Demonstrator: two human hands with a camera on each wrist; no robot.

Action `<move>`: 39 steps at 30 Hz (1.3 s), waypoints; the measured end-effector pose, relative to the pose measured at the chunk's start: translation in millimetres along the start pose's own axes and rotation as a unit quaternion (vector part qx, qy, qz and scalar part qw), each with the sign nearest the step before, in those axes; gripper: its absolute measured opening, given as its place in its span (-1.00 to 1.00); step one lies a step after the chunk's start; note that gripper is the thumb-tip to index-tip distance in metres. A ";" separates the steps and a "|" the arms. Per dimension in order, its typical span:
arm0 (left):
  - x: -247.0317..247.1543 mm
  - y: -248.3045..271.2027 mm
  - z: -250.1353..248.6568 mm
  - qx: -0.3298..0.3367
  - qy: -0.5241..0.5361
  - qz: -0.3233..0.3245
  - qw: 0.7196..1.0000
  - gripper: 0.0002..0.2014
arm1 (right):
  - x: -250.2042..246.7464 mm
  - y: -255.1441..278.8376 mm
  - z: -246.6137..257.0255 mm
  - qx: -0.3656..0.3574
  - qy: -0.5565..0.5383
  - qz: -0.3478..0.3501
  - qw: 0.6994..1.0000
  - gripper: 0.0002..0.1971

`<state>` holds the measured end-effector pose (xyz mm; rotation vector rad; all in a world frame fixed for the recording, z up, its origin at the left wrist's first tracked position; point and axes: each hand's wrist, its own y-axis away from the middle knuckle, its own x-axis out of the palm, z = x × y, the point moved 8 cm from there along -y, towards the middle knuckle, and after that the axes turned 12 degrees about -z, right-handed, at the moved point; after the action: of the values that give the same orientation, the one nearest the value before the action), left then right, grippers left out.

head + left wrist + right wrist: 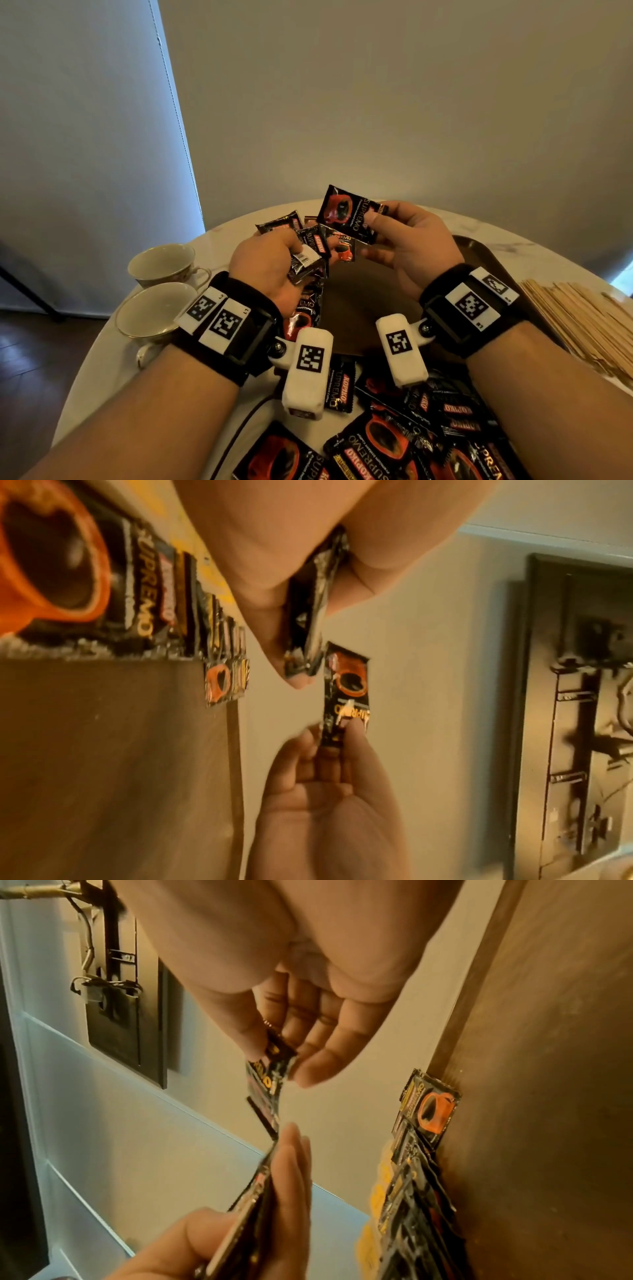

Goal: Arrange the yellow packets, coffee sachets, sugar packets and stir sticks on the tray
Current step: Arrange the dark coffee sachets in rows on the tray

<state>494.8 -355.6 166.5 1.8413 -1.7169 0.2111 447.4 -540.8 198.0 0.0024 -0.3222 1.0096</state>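
My left hand [294, 253] grips a small stack of black coffee sachets [310, 262] above the brown tray [376, 294]. My right hand [371, 234] pinches one more coffee sachet [347, 212] by its end, thumb on top, just right of the stack. In the right wrist view that single sachet [267, 1080] hangs between thumb and fingers, its far end close to the left hand's stack [253, 1204]. A row of overlapping sachets [137, 588] lies along the tray's left side, with yellow packets [377, 1196] showing beyond it. Wooden stir sticks [582, 322] lie in a pile right of the tray.
Two white teacups [161, 263] [154, 315] stand on the round pale table [102, 377] at the left. Several loose coffee sachets [411, 431] lie on the table near me, in front of the tray. A dark cable [246, 421] runs between my arms.
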 end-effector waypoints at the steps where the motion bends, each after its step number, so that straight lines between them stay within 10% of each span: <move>1: -1.9 -2.5 -2.0 0.014 -0.004 -0.013 1.000 -0.46 | 0.4 1.0 0.8 0.003 -0.004 0.001 1.000 -0.94; 13: 3.0 2.2 -5.0 0.067 -0.116 0.022 0.991 -0.84 | 5.6 2.7 -7.0 0.011 0.097 0.019 0.995 -0.92; 19: 17.9 8.0 4.0 0.080 -0.160 0.138 0.974 -0.42 | 0.7 -0.9 -8.8 0.020 0.086 0.000 0.996 -0.83; 25: 21.9 14.2 6.0 0.081 -0.173 0.169 0.967 -0.43 | 1.3 -2.5 -23.2 0.132 -0.016 -0.001 0.991 -0.71; 39: 8.1 -0.7 -2.3 0.079 -0.121 0.064 0.987 -0.39 | 15.0 15.6 -28.3 0.159 0.063 0.082 0.982 -0.87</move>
<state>497.3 -361.3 172.2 1.9357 -2.0406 0.1879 449.3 -515.7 172.7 0.2031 -0.0432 1.2098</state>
